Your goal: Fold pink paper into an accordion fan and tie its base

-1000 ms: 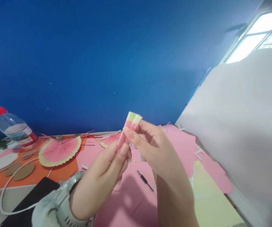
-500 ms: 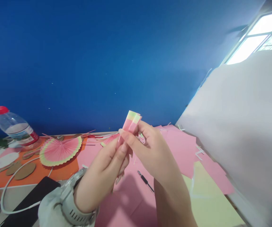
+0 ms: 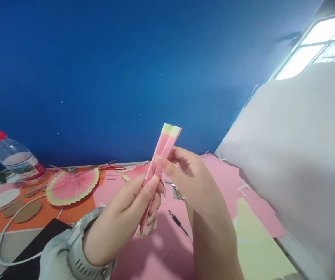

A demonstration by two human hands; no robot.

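My left hand [image 3: 126, 217] and right hand [image 3: 192, 181] both pinch 1 folded paper strip [image 3: 159, 161], held upright above the pink surface [image 3: 167, 252]. I judge the pleats are being pressed; next comes a firm squeeze. Beyond lie a paper fan [image 3: 71, 186] and bottle [image 3: 14, 157].

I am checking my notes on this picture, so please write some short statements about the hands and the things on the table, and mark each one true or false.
1. Both hands hold the folded paper strip. True: the left hand pinches its lower part, the right hand its middle.
2. The strip's top end is blue. False: it is yellow-green above pink.
3. A water bottle with a red cap stands at the far left. True.
4. The open paper fan lies on yellow paper. False: it lies on the orange sheet.
5. A black pen lies on pink paper. True.
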